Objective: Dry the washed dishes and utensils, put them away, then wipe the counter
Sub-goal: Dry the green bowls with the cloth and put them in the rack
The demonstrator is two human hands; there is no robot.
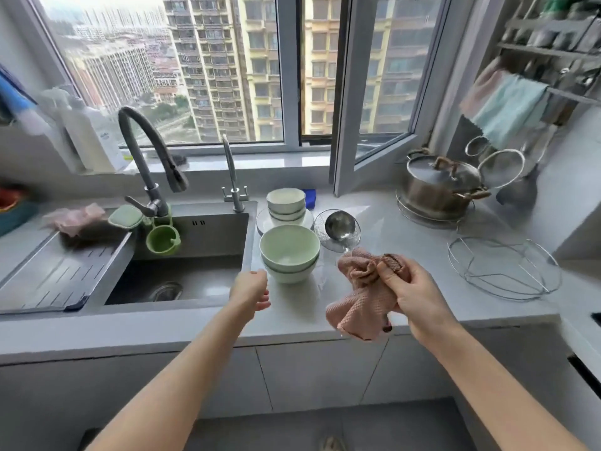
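Pink waffle cloth (361, 294), soft, bunched in right hand (413, 294), fingers (388, 271) curled round it. Left hand (250, 289) empty, loosely curled, just beside stacked pale-green bowls (289, 252) on counter (406, 229) by sink (182, 275). Bowls probably slick and breakable; take the top one by the rim.

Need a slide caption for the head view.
Right hand grips pink cloth; left hand hovers by stacked green bowls beside the sink.

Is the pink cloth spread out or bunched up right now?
Bunched up: the right hand grips the pink cloth in a crumpled wad, loose folds hanging below.
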